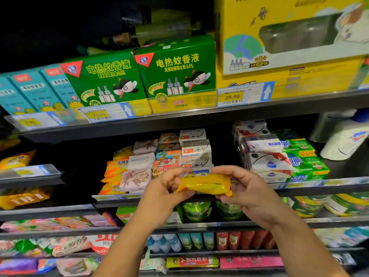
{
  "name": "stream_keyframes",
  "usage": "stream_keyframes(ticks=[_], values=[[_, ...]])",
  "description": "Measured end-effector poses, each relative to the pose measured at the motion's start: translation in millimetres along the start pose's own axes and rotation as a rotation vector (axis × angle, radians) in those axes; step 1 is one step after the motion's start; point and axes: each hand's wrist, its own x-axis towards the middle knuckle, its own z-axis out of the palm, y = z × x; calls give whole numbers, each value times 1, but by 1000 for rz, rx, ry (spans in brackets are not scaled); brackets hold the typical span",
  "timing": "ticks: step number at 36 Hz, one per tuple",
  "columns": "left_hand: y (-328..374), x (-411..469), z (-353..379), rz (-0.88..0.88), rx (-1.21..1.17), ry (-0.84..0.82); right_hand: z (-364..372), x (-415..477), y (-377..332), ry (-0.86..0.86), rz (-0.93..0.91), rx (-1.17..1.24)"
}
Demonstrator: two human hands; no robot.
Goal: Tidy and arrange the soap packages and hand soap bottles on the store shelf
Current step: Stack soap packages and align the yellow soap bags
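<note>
A yellow soap package is held in front of the middle shelf, lying flat between both hands. My left hand grips its left end and my right hand grips its right end. Behind it on the shelf stand stacks of soap packages: yellow sulfur soap, pale floral packs, white goat soap boxes, white-and-red soap boxes and green soap bundles. A white hand soap bottle with a blue top stands at the far right.
The upper shelf carries green mosquito liquid boxes, teal boxes and a large yellow box, with price tags along the rail. Lower shelves hold green tubs, small bottles and assorted packets.
</note>
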Motion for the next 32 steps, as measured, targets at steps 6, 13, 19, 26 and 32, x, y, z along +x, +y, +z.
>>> stream_keyframes(ticks=[6, 13, 19, 26, 32], values=[[-1, 0, 6, 39, 131, 131, 6, 4, 2, 97, -122, -130], [12, -5, 11, 73, -105, 139, 11, 7, 12, 71, -184, -429], [21, -9, 25, 85, -21, 58, 38, 6, 22, -58, -21, -378], [20, -8, 20, 97, -96, 143, 15, -5, 15, 8, -63, -307], [5, -15, 26, 3, -64, 85, -5, -11, -5, 107, -193, -45]])
